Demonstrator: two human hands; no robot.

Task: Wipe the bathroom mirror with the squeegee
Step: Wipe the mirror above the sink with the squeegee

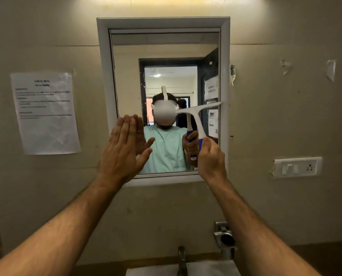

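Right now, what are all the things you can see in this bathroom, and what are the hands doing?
mirror: one, white frame, on the wall straight ahead.
squeegee: one, white with a blue handle, blade against the mirror's right side.
paper: one, white with print, stuck on the wall left of the mirror.
switch: one, white plate, on the wall at right.
tap: one, metal, bottom centre.
holder: one, metal, on the wall below the mirror, right of the tap.
sink: one, white, bottom edge.
left hand: one, fingers straight, flat at the mirror's lower left.
right hand: one, grips the squeegee's handle.
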